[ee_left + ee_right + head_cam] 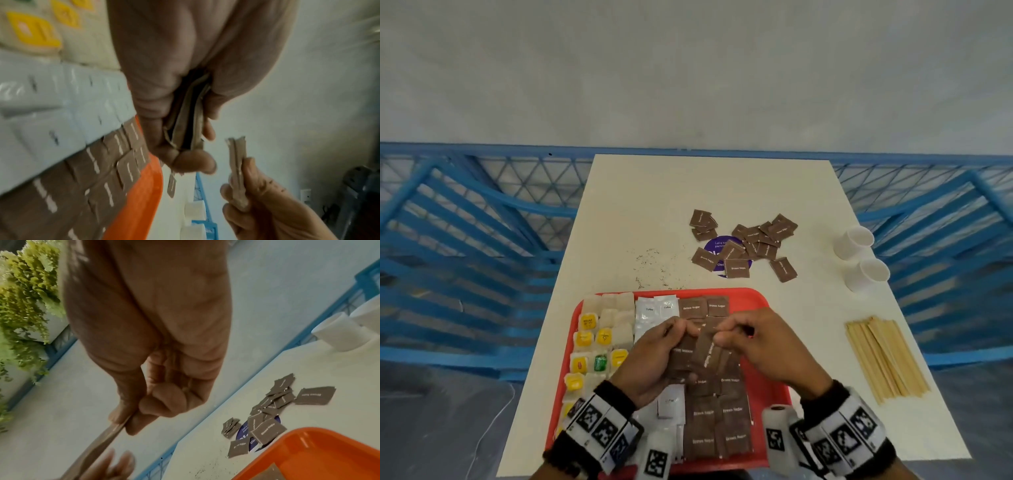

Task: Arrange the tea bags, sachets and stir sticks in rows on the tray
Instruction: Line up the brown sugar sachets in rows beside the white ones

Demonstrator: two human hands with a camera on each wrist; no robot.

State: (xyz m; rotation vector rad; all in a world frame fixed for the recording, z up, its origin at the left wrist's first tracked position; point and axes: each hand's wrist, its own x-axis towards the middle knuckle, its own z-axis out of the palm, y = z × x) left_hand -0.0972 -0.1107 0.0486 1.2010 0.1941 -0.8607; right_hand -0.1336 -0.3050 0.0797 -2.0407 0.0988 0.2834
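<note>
Your left hand [654, 356] grips a small stack [185, 116] of brown sachets, fingers and thumb curled round it, held above the red tray [767, 394]. Your right hand [760, 346], just beside it, pinches one brown sachet [709, 349] between thumb and fingertips, its free end touching the stack. Under both hands, brown sachets [717, 425] lie in two columns on the tray. Under your left hand run white sachets [654, 310], and left of those, tea bags [599, 339] with yellow tags and one green tag. Well right of your right hand, stir sticks [887, 359] lie bundled on the white table [654, 205]. Beyond your hands, loose brown sachets [743, 245] are scattered over a purple sticker [714, 248], with dark specks [654, 265] to their left. Farther right stand two white cups [859, 257].
</note>
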